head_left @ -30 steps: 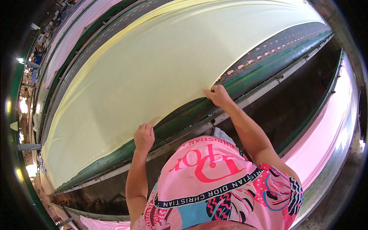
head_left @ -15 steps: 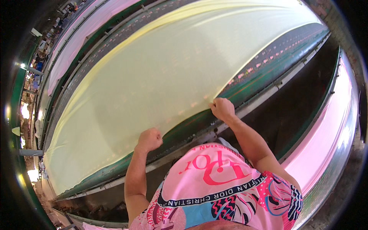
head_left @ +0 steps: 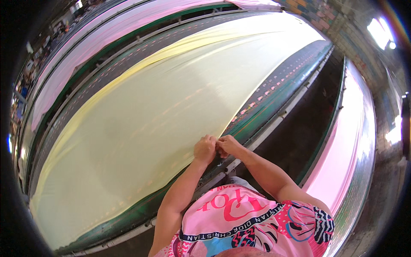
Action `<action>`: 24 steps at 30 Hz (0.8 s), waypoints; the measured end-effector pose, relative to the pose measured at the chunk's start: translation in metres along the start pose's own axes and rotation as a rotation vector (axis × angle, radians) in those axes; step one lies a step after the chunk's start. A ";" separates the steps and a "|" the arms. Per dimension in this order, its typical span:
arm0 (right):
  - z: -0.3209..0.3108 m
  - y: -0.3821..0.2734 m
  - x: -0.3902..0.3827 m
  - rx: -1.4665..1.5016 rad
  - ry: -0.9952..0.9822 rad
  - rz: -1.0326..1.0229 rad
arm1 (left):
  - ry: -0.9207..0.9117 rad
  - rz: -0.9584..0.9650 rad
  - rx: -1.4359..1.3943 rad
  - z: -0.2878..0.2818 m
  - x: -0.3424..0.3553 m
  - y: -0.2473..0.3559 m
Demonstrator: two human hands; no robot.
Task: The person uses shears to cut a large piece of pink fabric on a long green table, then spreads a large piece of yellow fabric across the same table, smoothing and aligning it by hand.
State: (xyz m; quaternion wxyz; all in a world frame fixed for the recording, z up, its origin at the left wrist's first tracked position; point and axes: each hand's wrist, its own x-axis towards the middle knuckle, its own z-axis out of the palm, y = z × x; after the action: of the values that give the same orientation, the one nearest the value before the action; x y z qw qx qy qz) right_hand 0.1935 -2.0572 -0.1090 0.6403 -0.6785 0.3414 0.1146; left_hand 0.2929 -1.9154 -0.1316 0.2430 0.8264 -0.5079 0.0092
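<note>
A long sheet of pale yellow fabric lies over a long dark table with a green side border. At the fabric's near edge my left hand is closed, its fingers gripping the cloth. Right beside it, touching or almost touching, my right hand pinches the same edge. Both sets of fingertips are partly hidden where the hands meet. Beyond my right hand, the cloth edge runs away diagonally, exposing a strip of tabletop with rows of small pinkish marks.
A metal rail follows the table's near side. Across a dark gap on the right stands another table bearing pink fabric. More pink fabric covers a table at the far left. A block wall rises at the far right.
My left hand has moved right along the fabric edge, and my right hand has come nearer and left, so the two now meet. The view has also shifted toward the right.
</note>
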 end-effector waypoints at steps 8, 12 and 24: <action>-0.108 -0.006 0.061 1.106 -0.033 -0.248 | 0.026 -0.023 0.129 -0.012 -0.010 0.019; -0.188 -0.024 0.094 1.332 -0.013 -0.391 | -0.017 -0.132 0.241 -0.011 -0.005 0.032; -0.274 0.010 0.088 0.593 -0.067 -0.218 | -0.008 -0.362 0.373 -0.002 0.001 0.070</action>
State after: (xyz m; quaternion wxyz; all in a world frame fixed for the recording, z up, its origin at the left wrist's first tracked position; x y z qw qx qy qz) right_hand 0.1756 -2.3442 -0.1272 0.8295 -0.4908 0.2639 -0.0368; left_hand 0.2346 -1.9409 -0.1020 0.0822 0.9344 -0.3421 0.0557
